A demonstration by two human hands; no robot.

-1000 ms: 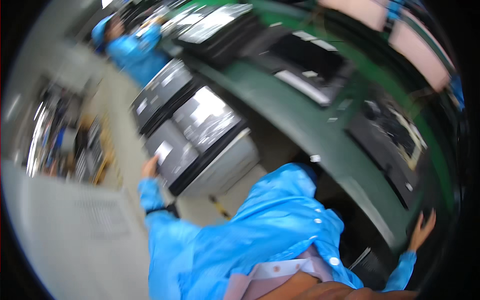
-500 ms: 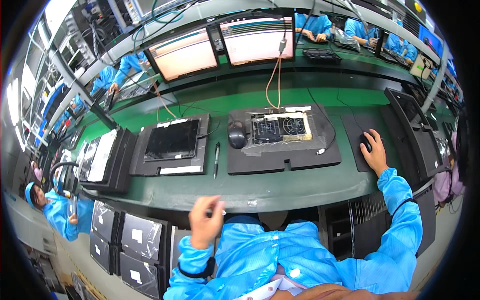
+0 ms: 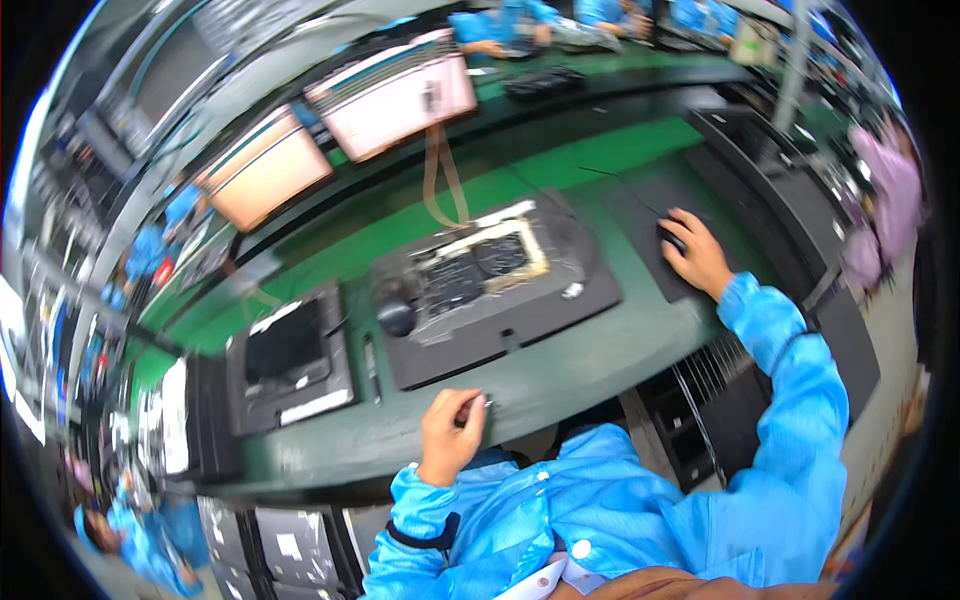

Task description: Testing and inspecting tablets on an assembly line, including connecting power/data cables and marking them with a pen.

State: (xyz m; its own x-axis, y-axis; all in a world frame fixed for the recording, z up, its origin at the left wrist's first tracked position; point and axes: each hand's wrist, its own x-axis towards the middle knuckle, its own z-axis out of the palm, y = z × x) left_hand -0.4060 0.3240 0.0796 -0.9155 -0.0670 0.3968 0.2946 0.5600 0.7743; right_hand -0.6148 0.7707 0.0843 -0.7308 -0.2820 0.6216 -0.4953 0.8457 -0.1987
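My right hand [image 3: 702, 258] is wrapped over a black computer mouse [image 3: 671, 238] on a dark mat [image 3: 640, 238] at the right of the green bench. Over the bench's front edge, my left hand [image 3: 447, 438] is held with its fingers curled in. A small dark thing seems to be in it, too small and blurred to name. Beyond that hand lies a dark foam board [image 3: 465, 357] bearing a taped-down black panel [image 3: 455, 283] and a second black mouse [image 3: 396, 317]. A pen [image 3: 371, 366] lies left of this board.
A dark flat screen [image 3: 287, 345] rests on another foam board at left. Two lit monitors [image 3: 395, 100] stand at the back, with a hanging cable [image 3: 430, 180]. Black foam trays [image 3: 205, 415] are stacked at the left end. Co-workers in blue sit across the bench.
The whole view has turned to the right and tilted, with blur. My left hand stays curled and now appears closer to the large foam board. My right hand remains on the mouse.
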